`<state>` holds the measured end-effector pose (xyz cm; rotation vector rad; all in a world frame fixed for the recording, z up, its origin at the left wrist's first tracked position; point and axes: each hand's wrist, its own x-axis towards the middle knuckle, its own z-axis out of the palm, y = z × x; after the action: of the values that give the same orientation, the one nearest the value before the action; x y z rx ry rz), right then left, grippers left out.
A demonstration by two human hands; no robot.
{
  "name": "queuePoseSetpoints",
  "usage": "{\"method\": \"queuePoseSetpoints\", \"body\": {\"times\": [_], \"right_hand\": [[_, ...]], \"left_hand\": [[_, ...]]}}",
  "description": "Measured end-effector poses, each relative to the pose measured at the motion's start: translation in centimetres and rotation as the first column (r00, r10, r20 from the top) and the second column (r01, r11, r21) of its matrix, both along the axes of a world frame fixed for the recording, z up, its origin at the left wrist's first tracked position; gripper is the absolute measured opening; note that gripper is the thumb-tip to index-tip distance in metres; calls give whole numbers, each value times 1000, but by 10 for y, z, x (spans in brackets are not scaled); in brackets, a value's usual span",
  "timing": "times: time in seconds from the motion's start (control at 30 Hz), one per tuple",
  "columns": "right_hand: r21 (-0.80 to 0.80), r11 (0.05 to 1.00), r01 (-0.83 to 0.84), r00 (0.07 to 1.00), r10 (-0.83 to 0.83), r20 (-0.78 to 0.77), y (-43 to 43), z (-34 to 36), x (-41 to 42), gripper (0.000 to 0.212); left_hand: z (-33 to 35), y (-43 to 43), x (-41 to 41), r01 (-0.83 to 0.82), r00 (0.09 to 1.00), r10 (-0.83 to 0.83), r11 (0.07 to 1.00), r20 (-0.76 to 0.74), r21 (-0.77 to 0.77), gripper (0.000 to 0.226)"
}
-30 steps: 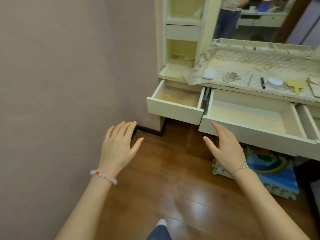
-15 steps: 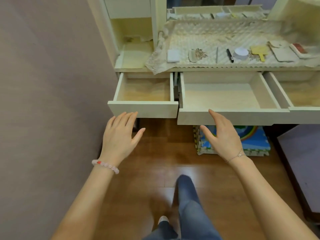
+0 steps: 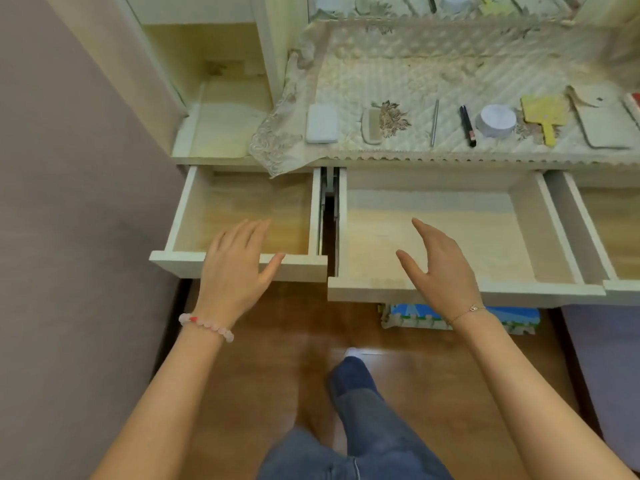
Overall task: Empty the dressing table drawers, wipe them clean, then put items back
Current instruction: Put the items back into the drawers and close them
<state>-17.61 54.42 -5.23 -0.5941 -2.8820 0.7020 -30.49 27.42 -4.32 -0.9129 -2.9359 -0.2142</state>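
Observation:
Three cream drawers of the dressing table stand pulled out with nothing inside: a small left drawer [image 3: 242, 206], a wide middle drawer [image 3: 485, 237] and a right drawer [image 3: 613, 233] cut off by the frame edge. My left hand [image 3: 235, 271] hovers flat, fingers straight, over the front edge of the left drawer. Over the front of the middle drawer my right hand [image 3: 440, 268] is spread, holding nothing. On the lace cloth [image 3: 433, 74] above lie a white box [image 3: 322, 123], a comb [image 3: 371, 126], a black pen [image 3: 467, 125], a round white jar [image 3: 495, 121] and a yellow hand mirror [image 3: 543, 116].
A grey wall [image 3: 76, 237] runs close on the left. An open shelf niche [image 3: 221, 116] sits left of the tabletop. A blue foam mat [image 3: 433, 318] lies on the wooden floor under the middle drawer. My leg in jeans [image 3: 360, 427] is below. A purple surface [image 3: 609, 375] stands at right.
I have stepped closer to the table, so the drawers fill more of the view. Both hands have moved forward from in front of the drawers to above their front edges.

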Motion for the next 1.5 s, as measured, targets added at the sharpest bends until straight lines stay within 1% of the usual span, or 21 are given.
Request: {"method": "queuePoseSetpoints", "body": {"times": [0.17, 0.43, 0.63, 0.73, 0.93, 1.03, 1.2, 1.3, 1.37, 1.43, 1.5], "right_hand": [[-7, 1000, 6, 1000, -6, 5, 36, -5, -37, 58], [6, 1000, 23, 1000, -23, 10, 66, -11, -97, 57], [-1, 997, 80, 997, -80, 24, 80, -13, -148, 56], [-18, 995, 101, 994, -100, 33, 90, -16, -173, 57], [-28, 987, 158, 987, -158, 17, 104, -21, -204, 56], [-45, 984, 172, 985, -171, 19, 111, -24, -213, 56], [-62, 982, 180, 984, -178, 31, 123, -29, -221, 55], [-79, 980, 183, 983, -181, 35, 131, -33, -222, 56], [-84, 980, 183, 983, -181, 35, 135, -34, -222, 56], [-87, 980, 180, 984, -179, 27, 138, -35, -223, 57], [-83, 980, 181, 983, -180, 25, 140, -35, -224, 56]], "left_hand": [[-10, 39, -35, -1, 999, 1, 1000, 40, -7, 61], [-19, 73, -96, 5, 996, -3, 1000, 88, -18, 59], [-23, 101, -158, 55, 992, -55, 998, 111, -1, 60], [-26, 113, -188, 75, 990, -72, 997, 122, -21, 61], [-33, 139, -226, 136, 981, -140, 990, 135, 37, 57], [-37, 150, -240, 133, 976, -142, 989, 166, 65, 58], [-46, 169, -250, 118, 976, -138, 986, 169, 121, 57], [-51, 179, -253, 80, 976, -110, 984, 190, 160, 57], [-56, 186, -256, 5, 965, -60, 978, 256, 210, 54], [-61, 196, -260, -123, 932, 20, 957, 363, 263, 55], [-63, 206, -264, -288, 873, 110, 903, 476, 319, 60]]}}
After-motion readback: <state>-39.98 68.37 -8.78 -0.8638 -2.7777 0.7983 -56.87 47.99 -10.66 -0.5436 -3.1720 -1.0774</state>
